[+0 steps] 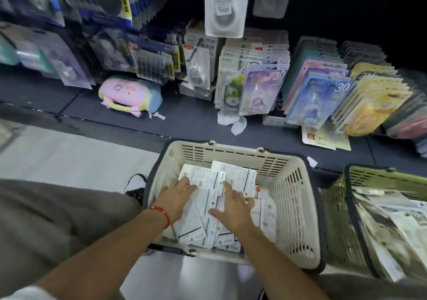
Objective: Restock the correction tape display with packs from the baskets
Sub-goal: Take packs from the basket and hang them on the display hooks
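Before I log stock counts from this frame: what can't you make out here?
Head view only:
- Pack fronts in the beige basket: packs lie face down, partly under the left hand and right hand.
- How deep that pile goes: covered by the top packs.
- Green basket: cut off by the right edge.
- Upper hanging packs: blurred, labels unreadable.
- Rear display rows: lost in dark.

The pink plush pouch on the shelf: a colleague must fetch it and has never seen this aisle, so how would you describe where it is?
Start at the dark low shelf that runs under the hanging packs. Left of the upright rows of correction tape packs, a pink plush pouch lies alone on the shelf. It is the only soft thing there, with yellow trim, a blue end and a zip pull.
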